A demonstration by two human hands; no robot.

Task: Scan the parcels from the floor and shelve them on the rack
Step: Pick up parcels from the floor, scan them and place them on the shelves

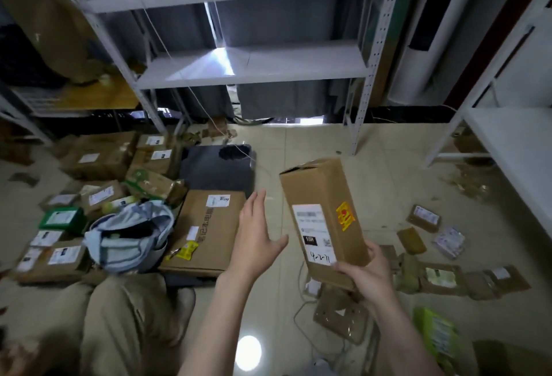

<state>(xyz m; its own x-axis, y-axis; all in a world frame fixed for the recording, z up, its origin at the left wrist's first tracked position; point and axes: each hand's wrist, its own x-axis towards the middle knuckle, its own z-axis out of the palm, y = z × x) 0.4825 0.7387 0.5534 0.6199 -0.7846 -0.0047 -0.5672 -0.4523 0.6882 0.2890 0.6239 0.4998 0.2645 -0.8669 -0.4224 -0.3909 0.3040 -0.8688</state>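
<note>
A: Parcel first. Where is it?

B: Tall cardboard box (324, 220), held in the air above the tiled floor (313, 148). Nearly upright, top leaning left. A flap at the top end gapes a little. The white shipping label (312, 232) faces the camera, with a handwritten number at its lower edge. There is a yellow-and-red sticker (345, 216) on the adjoining face.

A: Hands?

B: The right hand (367, 271) grips the box at its lower end, fingers curled round the bottom corner. The left hand (257, 235) is spread, fingers straight, thumb out. It is just beside the box's left face, with a gap between them.

A: Rack?

B: White metal rack (254, 71) straight ahead, beyond the box, well apart from it. Pale objects on its upper shelf, too blurred to name. Part of a second white rack (507, 137) at the right edge.

A: Floor?

B: Large flat carton (209, 232), labelled, lies left of the left hand. A blue-and-white cloth bag (131, 232) sits against it. Behind and left of the bag is a heap of labelled brown parcels (98, 157), and a green package (62, 219) is nearby. A dark flat slab (218, 169) lies behind the carton. Small packets (422, 217) are scattered to the right. A knee in khaki trousers (125, 310) shows at lower left.
</note>
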